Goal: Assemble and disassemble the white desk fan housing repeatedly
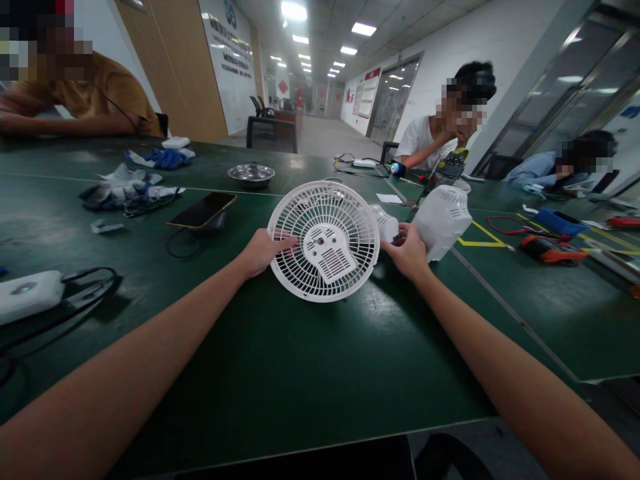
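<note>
A round white fan grille (286, 212) stands tilted above the green table, with a slotted plate (333, 257) at its centre. My left hand (260, 252) grips its left rim, thumb over the bars, the other fingers mostly hidden behind. Just right of the grille is a white rounded plastic fan part (383, 223). My right hand (409, 251) is closed on that part's lower right side, its fingertips partly hidden. Directly beyond the right hand stands a larger white plastic housing (443, 220) with slots near its top.
A metal bowl (251, 175), a phone (203, 210) and gloves (123, 187) lie toward the back left. At near left is a white device (30, 297) with a black cable. An orange-black meter (550, 249) lies right. Several people sit around the table.
</note>
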The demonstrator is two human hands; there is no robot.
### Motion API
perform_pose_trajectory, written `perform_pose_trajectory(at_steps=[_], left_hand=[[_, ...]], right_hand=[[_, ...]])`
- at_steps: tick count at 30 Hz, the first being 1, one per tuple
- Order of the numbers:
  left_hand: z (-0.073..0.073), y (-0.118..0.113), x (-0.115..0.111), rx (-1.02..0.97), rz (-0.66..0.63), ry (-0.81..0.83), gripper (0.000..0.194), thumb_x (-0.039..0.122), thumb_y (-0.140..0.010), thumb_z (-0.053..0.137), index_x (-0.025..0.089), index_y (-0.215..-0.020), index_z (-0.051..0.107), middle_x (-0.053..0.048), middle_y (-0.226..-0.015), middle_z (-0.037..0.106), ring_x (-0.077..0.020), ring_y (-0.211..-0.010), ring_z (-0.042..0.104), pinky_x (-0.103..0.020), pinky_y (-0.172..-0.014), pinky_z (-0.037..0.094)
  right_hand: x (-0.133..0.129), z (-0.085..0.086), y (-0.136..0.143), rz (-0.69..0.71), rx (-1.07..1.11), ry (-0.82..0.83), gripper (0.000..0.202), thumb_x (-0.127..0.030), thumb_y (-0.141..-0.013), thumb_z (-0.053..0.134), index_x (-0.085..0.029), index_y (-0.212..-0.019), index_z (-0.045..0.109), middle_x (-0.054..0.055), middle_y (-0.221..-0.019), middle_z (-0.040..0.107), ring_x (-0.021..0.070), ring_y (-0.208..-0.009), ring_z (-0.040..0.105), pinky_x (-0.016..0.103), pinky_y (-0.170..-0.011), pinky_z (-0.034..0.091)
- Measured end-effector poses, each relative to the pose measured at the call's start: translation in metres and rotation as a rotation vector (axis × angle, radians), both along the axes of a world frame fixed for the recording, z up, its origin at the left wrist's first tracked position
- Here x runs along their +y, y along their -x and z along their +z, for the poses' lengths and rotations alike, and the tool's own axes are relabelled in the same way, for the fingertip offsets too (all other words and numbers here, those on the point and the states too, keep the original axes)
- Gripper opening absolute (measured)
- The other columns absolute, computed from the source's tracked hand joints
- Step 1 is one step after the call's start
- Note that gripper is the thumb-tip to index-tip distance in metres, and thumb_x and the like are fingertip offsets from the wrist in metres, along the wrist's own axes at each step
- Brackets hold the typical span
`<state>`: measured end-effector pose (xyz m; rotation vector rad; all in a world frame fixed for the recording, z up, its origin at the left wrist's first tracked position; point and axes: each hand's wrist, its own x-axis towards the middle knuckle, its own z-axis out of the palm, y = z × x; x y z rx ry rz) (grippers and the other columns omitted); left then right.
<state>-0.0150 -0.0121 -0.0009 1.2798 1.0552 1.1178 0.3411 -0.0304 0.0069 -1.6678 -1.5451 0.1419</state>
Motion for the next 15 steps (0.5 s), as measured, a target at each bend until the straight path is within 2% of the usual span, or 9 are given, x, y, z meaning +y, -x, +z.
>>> perform_pose_trajectory(at_steps=[4,11,13,15], left_hand=[[-0.0011,0.0029,0.0015,0.025,-0.016,-0.001,0.009,0.022,-0.079,0.079,0.016,-0.083,0.074,-0.006,-0.082,0.074,-0.0182,-0.074,0.07,-0.037,-0.077,0.059],[0.0007,0.0037,0.0001,0.039,-0.011,0.009,0.012,0.023,-0.079,0.081,0.016,-0.085,0.073,-0.006,-0.081,0.074,-0.0189,-0.074,0.07,-0.039,-0.077,0.059],[0.0015,0.0033,-0.0005,0.037,-0.012,0.01,0.01,0.022,-0.079,0.08,0.016,-0.085,0.074,-0.006,-0.082,0.074,-0.0186,-0.075,0.07,-0.039,-0.078,0.059],[0.0019,0.0032,-0.0009,0.035,-0.02,0.012,0.009,0.022,-0.08,0.079,0.017,-0.086,0.074,-0.006,-0.085,0.075,-0.019,-0.077,0.071,-0.039,-0.078,0.059]], right_hand=[[0.001,-0.0042,-0.001,0.007,-0.071,0.108,0.088,-0.052,-0.071,0.075,-0.016,-0.144,0.041,0.016,-0.112,0.07,0.0331,-0.092,0.069,0.053,-0.091,0.054],[0.0006,-0.008,0.0014,0.053,-0.218,0.182,0.086,-0.047,-0.076,0.071,-0.016,-0.149,0.037,0.018,-0.117,0.069,0.04,-0.108,0.066,0.058,-0.096,0.05],[-0.0007,-0.0051,0.003,0.063,-0.258,0.153,0.086,-0.044,-0.076,0.071,-0.015,-0.149,0.037,0.021,-0.123,0.066,0.0419,-0.114,0.063,0.062,-0.099,0.047],[-0.0036,0.001,0.0058,0.071,-0.289,0.044,0.08,-0.04,-0.077,0.07,-0.016,-0.148,0.041,0.022,-0.133,0.061,0.0422,-0.122,0.058,0.063,-0.104,0.043]])
